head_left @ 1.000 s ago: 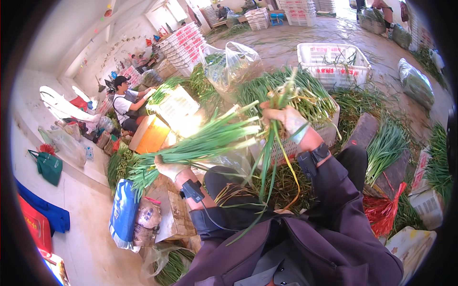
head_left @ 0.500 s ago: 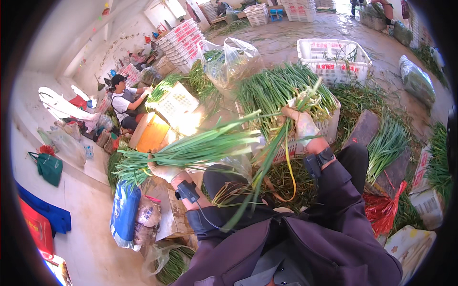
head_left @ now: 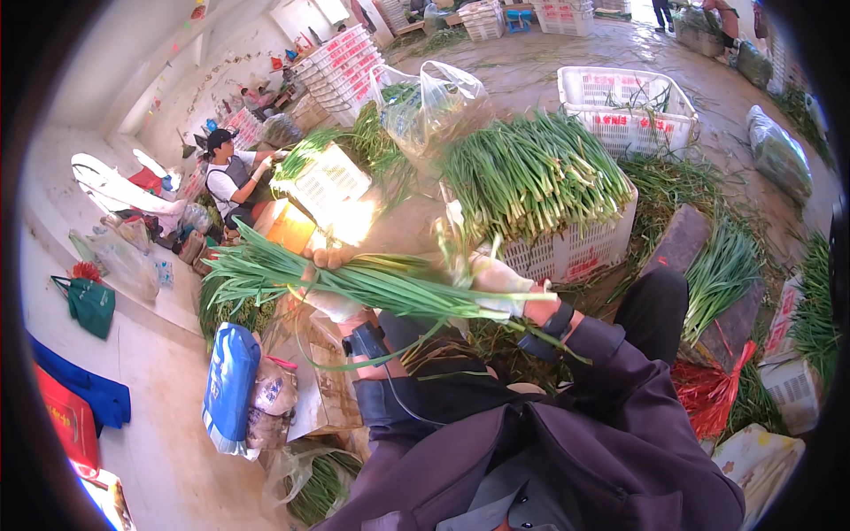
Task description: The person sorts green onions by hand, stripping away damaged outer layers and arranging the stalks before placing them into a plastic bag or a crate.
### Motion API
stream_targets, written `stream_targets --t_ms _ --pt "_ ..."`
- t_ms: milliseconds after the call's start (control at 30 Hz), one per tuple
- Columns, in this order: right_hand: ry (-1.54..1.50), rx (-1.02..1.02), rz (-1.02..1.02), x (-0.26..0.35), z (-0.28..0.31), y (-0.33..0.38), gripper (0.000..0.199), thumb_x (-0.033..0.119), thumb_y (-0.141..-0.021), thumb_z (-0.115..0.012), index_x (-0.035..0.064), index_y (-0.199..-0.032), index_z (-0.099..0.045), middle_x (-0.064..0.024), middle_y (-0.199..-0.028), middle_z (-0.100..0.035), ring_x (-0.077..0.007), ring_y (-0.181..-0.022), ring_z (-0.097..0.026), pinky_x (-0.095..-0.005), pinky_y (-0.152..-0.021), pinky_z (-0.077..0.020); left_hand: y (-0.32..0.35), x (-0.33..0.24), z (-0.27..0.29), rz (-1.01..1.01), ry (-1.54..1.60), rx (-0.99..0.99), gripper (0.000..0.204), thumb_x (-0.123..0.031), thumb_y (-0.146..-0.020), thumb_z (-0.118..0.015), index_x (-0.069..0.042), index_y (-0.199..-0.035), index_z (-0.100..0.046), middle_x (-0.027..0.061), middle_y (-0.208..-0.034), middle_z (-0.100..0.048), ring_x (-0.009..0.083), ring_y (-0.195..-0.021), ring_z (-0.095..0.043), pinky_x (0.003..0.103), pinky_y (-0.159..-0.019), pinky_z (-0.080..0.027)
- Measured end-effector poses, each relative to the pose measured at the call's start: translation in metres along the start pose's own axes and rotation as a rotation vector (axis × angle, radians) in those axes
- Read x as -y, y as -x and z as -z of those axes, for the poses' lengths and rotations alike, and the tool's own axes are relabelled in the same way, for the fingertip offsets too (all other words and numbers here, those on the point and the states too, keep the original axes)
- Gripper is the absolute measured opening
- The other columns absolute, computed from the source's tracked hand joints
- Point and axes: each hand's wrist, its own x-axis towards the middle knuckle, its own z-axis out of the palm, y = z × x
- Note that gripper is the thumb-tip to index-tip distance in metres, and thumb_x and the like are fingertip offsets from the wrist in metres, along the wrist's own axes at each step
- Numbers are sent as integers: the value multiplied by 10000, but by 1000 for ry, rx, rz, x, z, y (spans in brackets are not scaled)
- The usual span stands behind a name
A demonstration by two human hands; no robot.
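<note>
My left hand (head_left: 332, 296) is closed round a bunch of long, flat green stalks (head_left: 390, 285) that look like garlic chives. Their leafy tops spread to the left and the pale stem ends point right across my lap. One loose leaf loops below the bunch. At the stem ends, my right hand (head_left: 498, 281) is closed and partly smeared, with a small clump of pale stalks (head_left: 454, 248) sticking up from its fingers. Just beyond it, a white crate (head_left: 580, 250) bears a heap of similar stalks (head_left: 540, 173), cut ends toward me.
Behind the heap stand a second white crate (head_left: 624, 133) and a clear plastic bag (head_left: 429, 106). A plank (head_left: 677, 239) with more stalks (head_left: 722, 265) and red ties (head_left: 717, 385) lie to my right. A blue bag (head_left: 232, 389) is at left. A co-worker (head_left: 235, 173) sits beyond.
My right hand has come down and left from the heap to the bunch's stem ends. The bunch now lies flatter, stems lower to the right. The long hanging leaves and yellow strand no longer dangle from my right hand.
</note>
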Motion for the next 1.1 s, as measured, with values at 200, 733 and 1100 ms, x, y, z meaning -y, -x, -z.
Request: stream_targets --t_ms 200,733,1100 --pt "-131 -264 -104 -17 -3 9 193 141 -905 -668 107 -1079 -744 -133 -970 -701 -269 -951 -658 -377 -856 -515 -3 13 -3 -32 50 -77 176 -124 -891 -649 -105 -1064 -624 4 -854 -623 173 -799 -576 357 -800 -481" --pt "480 -60 -241 51 1 -2 481 471 -873 -709 139 -1221 -713 -206 -1030 -735 -378 -989 -692 -460 -886 -517 -1 1 42 45 88 93 249 -138 -903 -664 -219 -1138 -680 -37 -992 -688 246 -1085 -649 484 -878 -569" --pt "398 -162 -165 32 -7 1 414 473 -914 -687 201 -1223 -729 -151 -1103 -735 -340 -999 -695 -430 -863 -548 6 1 39 107 100 112 378 -165 -852 -731 -196 -1218 -643 -36 -1015 -666 238 -1058 -636 489 -938 -545"
